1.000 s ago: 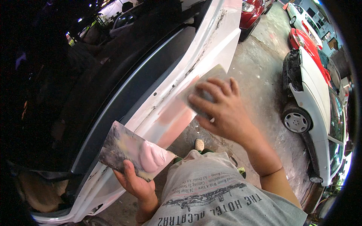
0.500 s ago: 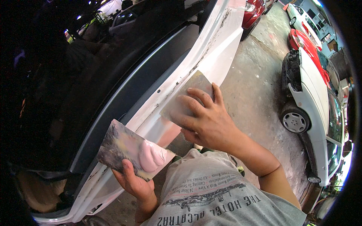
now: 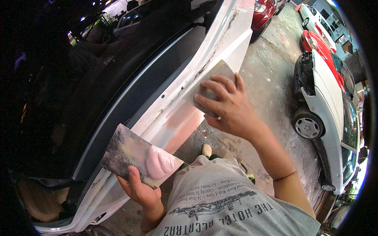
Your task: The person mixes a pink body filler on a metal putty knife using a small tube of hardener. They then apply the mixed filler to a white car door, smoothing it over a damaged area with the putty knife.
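My left hand (image 3: 143, 192) grips a smeared mixing board (image 3: 124, 143), thumb on top and fingers hidden beneath. A thick mound of pink body filler (image 3: 159, 162) lies on the board's right part. My right hand (image 3: 238, 106) has its fingers pressed on a flat grey spreader (image 3: 221, 71), which lies along the outer face of a white car body panel (image 3: 235, 51). Nearer me on that panel is a smooth pinkish patch of filler (image 3: 183, 125). The spreader's edge toward the panel is partly hidden by my fingers.
A dark opening with a black trim strip (image 3: 130, 88) borders the panel on the left. To the right stands a white car (image 3: 328, 84) without its front end, a red cover (image 3: 321, 45) beyond it. A dark red car (image 3: 263, 17) is at the top. Concrete floor (image 3: 271, 78) lies between.
My right hand has slid the spreader up and right along the panel, away from me. More of the pinkish patch now shows. The left hand and board stay nearly still.
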A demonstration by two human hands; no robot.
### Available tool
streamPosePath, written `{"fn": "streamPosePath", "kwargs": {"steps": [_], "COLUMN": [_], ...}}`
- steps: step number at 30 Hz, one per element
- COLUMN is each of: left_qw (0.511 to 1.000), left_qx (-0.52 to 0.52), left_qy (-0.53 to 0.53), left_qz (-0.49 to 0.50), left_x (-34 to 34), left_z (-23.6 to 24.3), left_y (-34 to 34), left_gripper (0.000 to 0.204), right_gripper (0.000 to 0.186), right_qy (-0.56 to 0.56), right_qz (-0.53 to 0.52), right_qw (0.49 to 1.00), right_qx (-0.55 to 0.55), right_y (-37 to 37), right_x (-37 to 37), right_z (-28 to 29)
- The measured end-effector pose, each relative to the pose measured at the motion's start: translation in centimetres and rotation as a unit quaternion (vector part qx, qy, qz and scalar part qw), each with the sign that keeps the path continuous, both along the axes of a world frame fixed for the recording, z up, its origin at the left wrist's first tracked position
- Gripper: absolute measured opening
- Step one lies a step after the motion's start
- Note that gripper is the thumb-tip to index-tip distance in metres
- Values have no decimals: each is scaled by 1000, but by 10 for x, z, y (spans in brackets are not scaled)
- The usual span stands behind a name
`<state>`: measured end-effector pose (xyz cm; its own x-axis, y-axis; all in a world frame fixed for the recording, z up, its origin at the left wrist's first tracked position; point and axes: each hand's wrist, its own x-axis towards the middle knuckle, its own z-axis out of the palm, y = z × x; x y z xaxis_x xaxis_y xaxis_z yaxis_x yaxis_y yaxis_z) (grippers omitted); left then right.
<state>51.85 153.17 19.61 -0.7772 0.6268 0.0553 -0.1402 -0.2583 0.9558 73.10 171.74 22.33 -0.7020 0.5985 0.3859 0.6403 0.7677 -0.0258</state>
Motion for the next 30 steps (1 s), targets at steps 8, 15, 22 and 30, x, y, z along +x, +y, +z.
{"fn": "streamPosePath", "kwargs": {"steps": [8,15,22,30], "left_qw": [999,999,999,998], "left_qx": [-24,-14,-10,-6], "left_qy": [-24,-43,-45,-56], "left_qz": [26,28,28,30], "left_x": [10,7,3,0], "left_z": [8,7,7,6], "left_y": [3,0,0,0], "left_gripper": [55,64,62,58], "right_gripper": [48,49,53,53], "right_qy": [-13,6,22,24], "right_qz": [-53,-36,32,59], "right_qw": [998,999,998,997], "right_qx": [26,0,-40,-35], "right_y": [25,0,-36,-38], "right_x": [28,16,-22,-33], "right_z": [6,17,6,6]}}
